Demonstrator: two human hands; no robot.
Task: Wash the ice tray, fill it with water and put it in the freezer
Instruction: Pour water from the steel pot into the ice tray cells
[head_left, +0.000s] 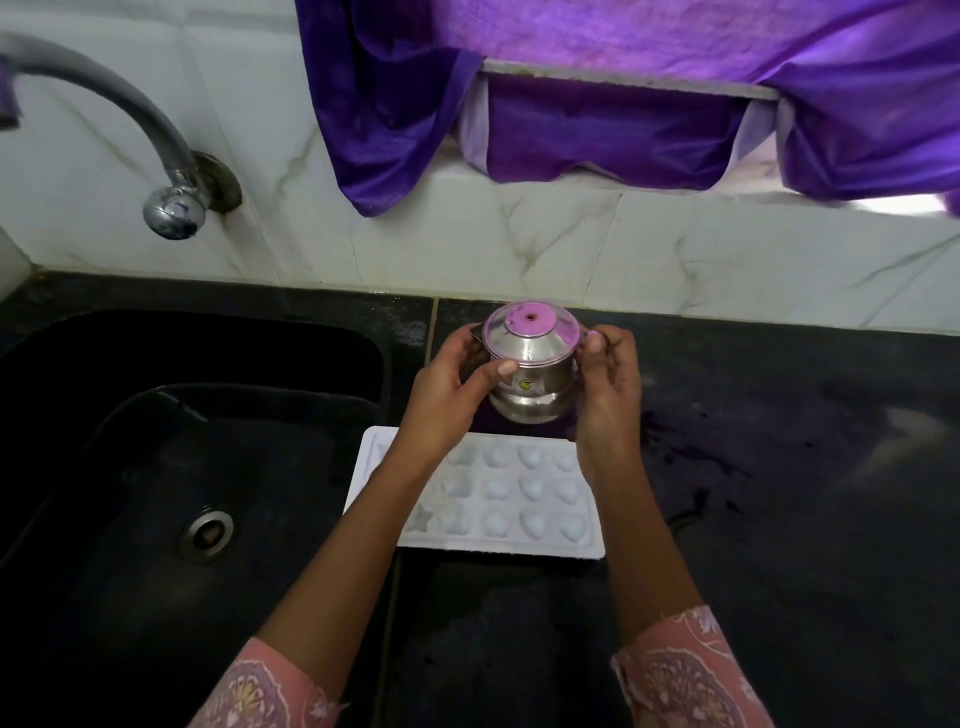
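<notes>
Head view looks down on a black counter (779, 467) with a black sink (130, 441) set into it on the left. Both hands grip a small steel pot (530, 364) at the middle of the counter, close to the tiled wall (571, 244). The left hand (457, 379) curls round the pot's left side with its thumb laid across the front; the right hand (608, 384) curls round the right side, thumb up near the rim. The pot's top is domed, with a flat pinkish disc at its centre. Whether the pot stands on the counter or is held just above it cannot be told. The ice tray (519, 499), white with heart-shaped cells, lies flat on the counter just right of the sink, nearer the person than the pot, and both forearms pass over it. A curved metal tap (114, 98) juts from the wall above the sink. A purple cloth (623, 114) hangs over a ledge at the top. Both sleeves (685, 675) are pink and patterned.
</notes>
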